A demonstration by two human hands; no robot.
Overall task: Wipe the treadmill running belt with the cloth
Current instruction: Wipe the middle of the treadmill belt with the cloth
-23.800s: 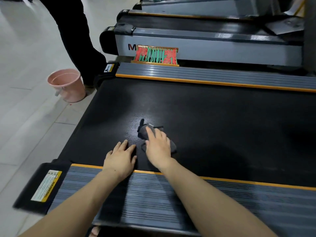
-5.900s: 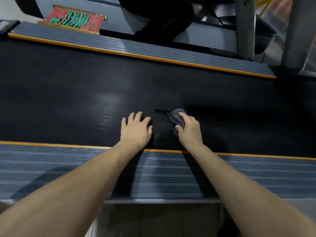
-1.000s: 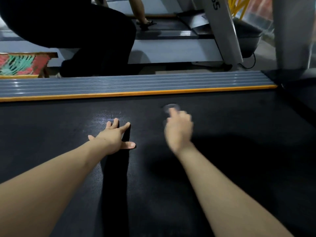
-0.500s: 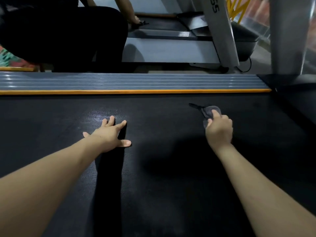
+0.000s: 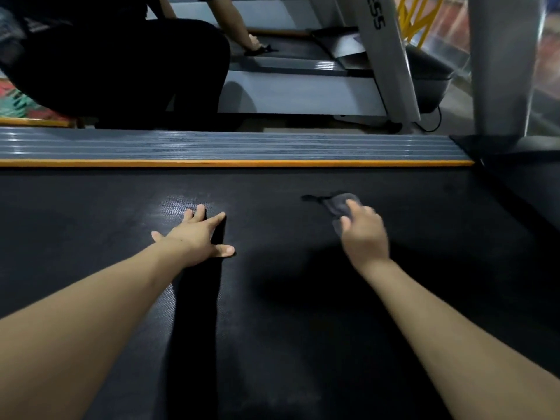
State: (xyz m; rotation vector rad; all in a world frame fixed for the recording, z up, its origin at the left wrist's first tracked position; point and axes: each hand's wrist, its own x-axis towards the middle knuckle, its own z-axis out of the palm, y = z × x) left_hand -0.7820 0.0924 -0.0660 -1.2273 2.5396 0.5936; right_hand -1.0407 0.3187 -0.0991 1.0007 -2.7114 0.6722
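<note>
The black running belt [image 5: 272, 328] fills most of the head view. My left hand [image 5: 197, 237] presses flat on the belt with its fingers spread. To its right, my right hand [image 5: 363, 234] holds a small bunched grey cloth [image 5: 339, 203] against the belt. Its fingers and thumb are curled over the cloth. The hand is slightly blurred and covers the near part of the cloth. A thin dark strip of the cloth trails to the left.
A grey ribbed side rail with an orange edge [image 5: 230, 147] borders the far side of the belt. Beyond it a person in black [image 5: 121, 71] crouches at a neighbouring treadmill [image 5: 303, 92]. A grey upright post [image 5: 503, 65] stands at the far right.
My right hand swept the cloth to the right, away from my left hand, then came back a little to the left. My left hand stayed planted on the belt.
</note>
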